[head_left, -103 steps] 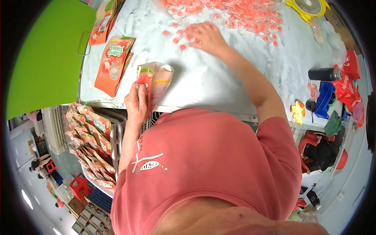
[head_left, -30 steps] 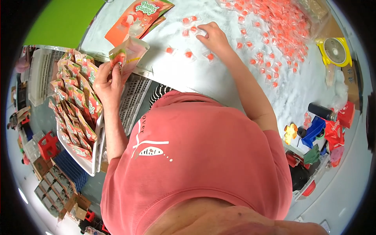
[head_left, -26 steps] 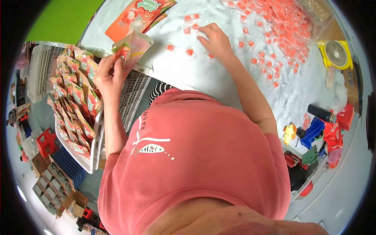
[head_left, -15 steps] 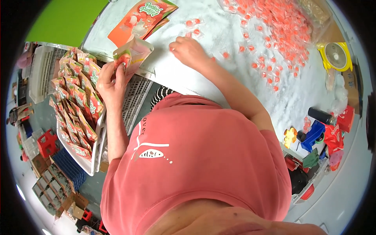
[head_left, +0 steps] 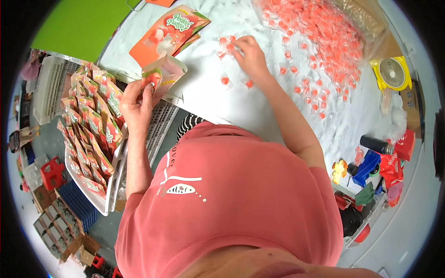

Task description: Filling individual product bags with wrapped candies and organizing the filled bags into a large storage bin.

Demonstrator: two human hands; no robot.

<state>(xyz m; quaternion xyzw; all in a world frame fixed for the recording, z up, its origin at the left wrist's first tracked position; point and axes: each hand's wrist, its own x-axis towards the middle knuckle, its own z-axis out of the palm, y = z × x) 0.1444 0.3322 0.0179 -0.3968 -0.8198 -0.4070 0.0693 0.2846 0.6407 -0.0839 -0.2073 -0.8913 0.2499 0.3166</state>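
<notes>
My left hand (head_left: 137,103) pinches the near side of a red-and-green printed pouch (head_left: 170,78) at the table's left edge. The pouch's mouth gapes, showing its pale inside; its contents are hidden. Out over the white table, my right hand (head_left: 251,56) has its thumb and fingertips closed around a clear-wrapped red candy (head_left: 230,47) in a small cluster. Closer to me lie two loose wrapped candies, one of them a single red piece (head_left: 225,81). Flat orange-red pouches (head_left: 169,30) are stacked just beyond the held one.
A large heap of wrapped red candies (head_left: 324,39) covers the far right, beside a clear plastic bag (head_left: 366,23). Filled pouches stand packed in a white crate (head_left: 99,204) at my left. A yellow fan (head_left: 392,75) and a dark bottle (head_left: 376,144) are at the right.
My right hand has moved right and slightly away from me, onto the candy cluster, uncovering a loose candy. My left hand keeps hold of the pouch. The whole view has shifted a little.
</notes>
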